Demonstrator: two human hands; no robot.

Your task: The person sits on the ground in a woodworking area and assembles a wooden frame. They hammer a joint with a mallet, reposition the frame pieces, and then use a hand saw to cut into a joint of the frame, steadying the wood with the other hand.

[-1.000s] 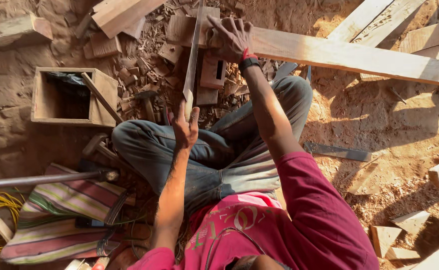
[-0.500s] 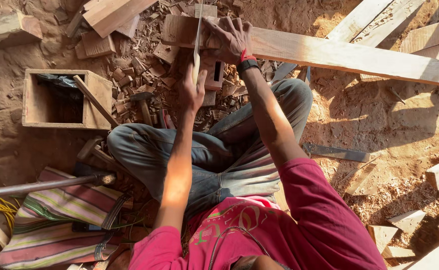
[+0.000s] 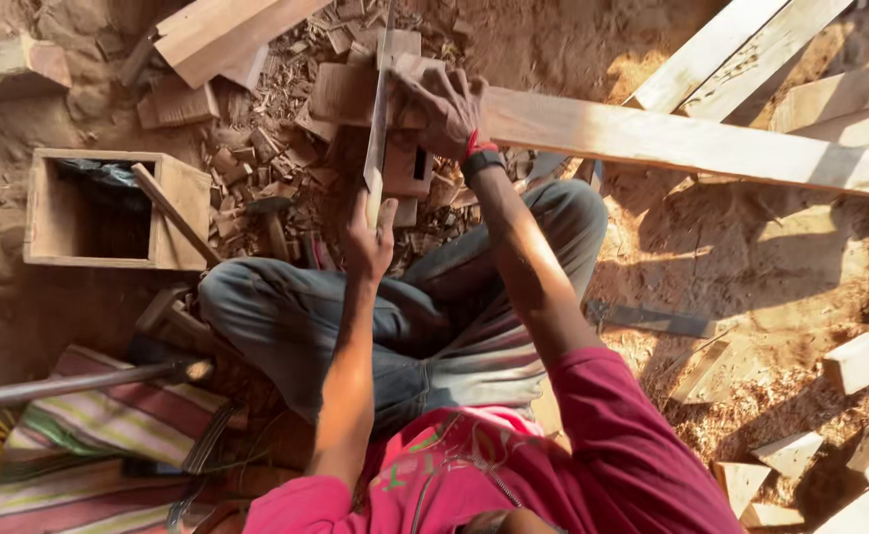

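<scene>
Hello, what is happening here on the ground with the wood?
A person sits on the dirt ground and saws a long wooden plank. The left hand grips the handle of a hand saw, whose blade stands in the plank. The right hand presses the plank down beside the blade. Wood chips lie around, and an open wooden box stands to the left.

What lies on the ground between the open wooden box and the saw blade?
Wood chips and offcuts, plus a hammer, seen in the head view.
</scene>
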